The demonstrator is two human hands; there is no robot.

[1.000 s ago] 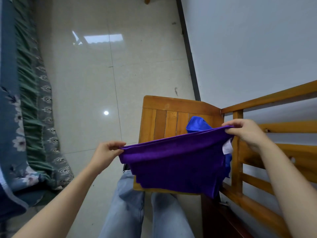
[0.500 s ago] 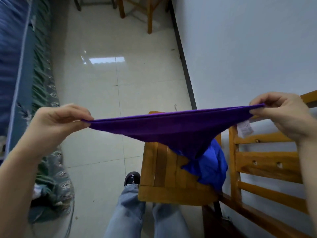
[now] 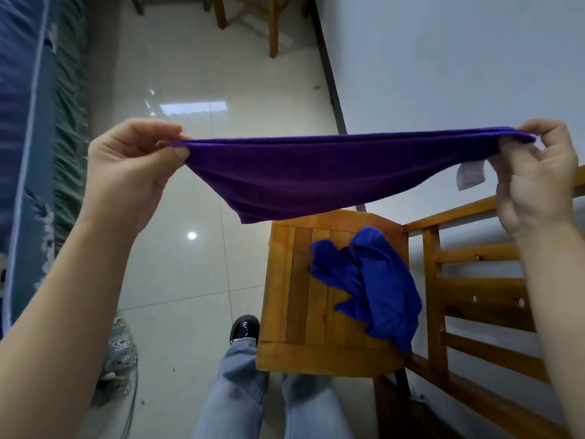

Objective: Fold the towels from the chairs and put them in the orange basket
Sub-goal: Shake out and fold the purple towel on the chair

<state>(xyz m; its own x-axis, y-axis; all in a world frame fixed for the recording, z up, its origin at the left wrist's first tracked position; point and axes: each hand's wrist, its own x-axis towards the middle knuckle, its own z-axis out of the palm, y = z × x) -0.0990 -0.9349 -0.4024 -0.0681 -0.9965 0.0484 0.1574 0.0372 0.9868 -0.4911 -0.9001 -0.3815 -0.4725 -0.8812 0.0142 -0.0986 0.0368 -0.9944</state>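
Sagging, a plush purple towel [image 3: 316, 175] spans left hand [image 3: 133, 166] to right hand [image 3: 538, 179].

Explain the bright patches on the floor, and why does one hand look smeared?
Head view: the glossy floor throws back light as a pale rectangle and a round spot. In the same head view, the right hand is motion-blurred and its fingers are smeared, while the left hand and purple towel look sharp. The white tag is too soft to read.

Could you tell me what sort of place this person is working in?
Likely a room in a home, perhaps a bedroom: floral bedding along the left, a wooden chair beside a plain wall, and a glossy tiled floor.
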